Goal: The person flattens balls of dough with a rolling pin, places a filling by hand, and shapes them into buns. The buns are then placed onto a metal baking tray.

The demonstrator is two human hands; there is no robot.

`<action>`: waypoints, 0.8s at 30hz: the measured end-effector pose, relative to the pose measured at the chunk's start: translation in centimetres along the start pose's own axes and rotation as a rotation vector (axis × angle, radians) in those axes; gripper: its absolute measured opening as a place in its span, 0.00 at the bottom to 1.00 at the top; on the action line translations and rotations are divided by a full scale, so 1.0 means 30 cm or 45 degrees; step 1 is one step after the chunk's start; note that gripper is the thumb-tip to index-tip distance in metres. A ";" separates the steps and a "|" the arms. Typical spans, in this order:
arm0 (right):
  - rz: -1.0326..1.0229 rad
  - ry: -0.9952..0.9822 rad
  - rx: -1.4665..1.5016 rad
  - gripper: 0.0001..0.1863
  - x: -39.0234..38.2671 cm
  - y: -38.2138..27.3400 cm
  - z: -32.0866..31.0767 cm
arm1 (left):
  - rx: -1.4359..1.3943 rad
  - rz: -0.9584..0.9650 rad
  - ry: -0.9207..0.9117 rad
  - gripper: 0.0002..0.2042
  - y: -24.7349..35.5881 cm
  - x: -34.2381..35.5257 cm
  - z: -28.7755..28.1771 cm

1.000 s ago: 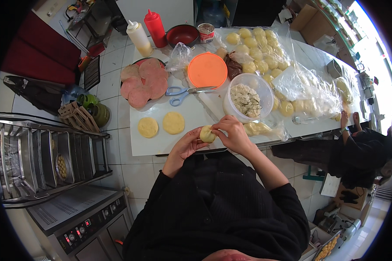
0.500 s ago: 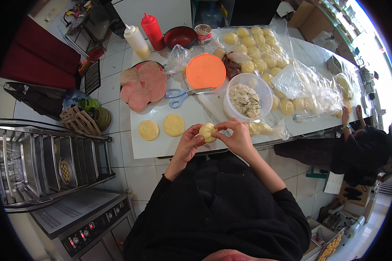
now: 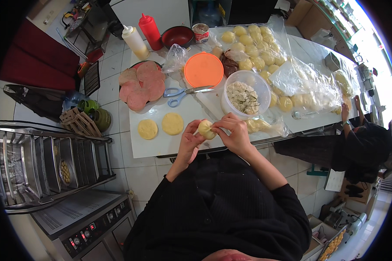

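One white table [image 3: 149, 148] is stretching off to the right. On it, a clear tub [image 3: 244, 75] is holding a whitish mix [image 3: 240, 96], pink slices [image 3: 144, 85] are lying piled at the left, and an orange lid [image 3: 204, 70] is resting between them. The left hand [image 3: 190, 140] is curling and the right hand [image 3: 234, 132] is pinching. Two dough discs [image 3: 173, 124] are lying to their left. A dough ball [image 3: 205, 128] is sitting clamped between both hands, near the table's front edge.
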State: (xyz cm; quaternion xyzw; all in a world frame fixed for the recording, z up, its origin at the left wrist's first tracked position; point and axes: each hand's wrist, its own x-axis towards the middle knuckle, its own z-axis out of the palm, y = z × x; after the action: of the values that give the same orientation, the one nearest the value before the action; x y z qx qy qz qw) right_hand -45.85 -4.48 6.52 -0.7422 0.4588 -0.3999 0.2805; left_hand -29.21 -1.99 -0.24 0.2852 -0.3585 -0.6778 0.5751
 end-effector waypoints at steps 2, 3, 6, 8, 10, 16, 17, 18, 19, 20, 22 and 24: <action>-0.109 0.024 0.025 0.05 -0.001 -0.005 -0.003 | -0.743 -0.434 -0.006 0.25 0.068 0.008 0.072; -0.133 0.030 -0.026 0.05 0.001 -0.021 -0.014 | -0.742 -0.439 -0.004 0.25 0.045 0.002 0.048; -0.127 0.059 -0.132 0.05 0.004 -0.076 -0.027 | -0.668 -0.478 -0.196 0.27 -0.017 -0.017 -0.040; -0.077 0.090 -0.199 0.05 -0.010 -0.069 -0.030 | -0.667 -0.416 -0.208 0.26 -0.025 -0.019 -0.042; -0.076 -0.088 -0.215 0.06 -0.030 -0.025 -0.023 | -0.631 -0.436 -0.180 0.25 -0.027 -0.017 -0.033; 0.019 -0.043 -0.036 0.05 -0.019 -0.074 -0.039 | -0.591 -0.394 -0.110 0.23 -0.039 -0.024 -0.027; 0.022 -0.045 -0.037 0.05 -0.021 -0.069 -0.038 | -0.541 -0.356 -0.098 0.23 -0.039 -0.024 -0.022; -0.013 -0.064 -0.101 0.05 -0.024 -0.058 -0.034 | -0.544 -0.358 -0.096 0.23 -0.037 -0.027 -0.015; -0.045 -0.079 -0.165 0.05 -0.026 -0.044 -0.031 | -0.487 -0.376 -0.092 0.24 -0.028 -0.028 0.000; -0.041 -0.075 -0.168 0.05 -0.030 -0.023 -0.025 | -0.430 -0.394 -0.088 0.24 -0.021 -0.028 0.011; -0.173 -0.025 -0.168 0.07 -0.033 0.007 -0.011 | -0.517 -0.415 -0.090 0.24 -0.015 -0.026 0.022; -0.218 0.009 -0.203 0.08 -0.027 -0.010 -0.019 | -0.602 -0.432 -0.088 0.24 -0.013 -0.027 0.029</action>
State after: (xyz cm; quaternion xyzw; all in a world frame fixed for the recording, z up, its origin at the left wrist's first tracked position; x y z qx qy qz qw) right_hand -46.41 -3.64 6.78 -0.7972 0.4251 -0.3874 0.1837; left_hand -29.99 -1.02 -0.08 0.1758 -0.1572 -0.8384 0.4914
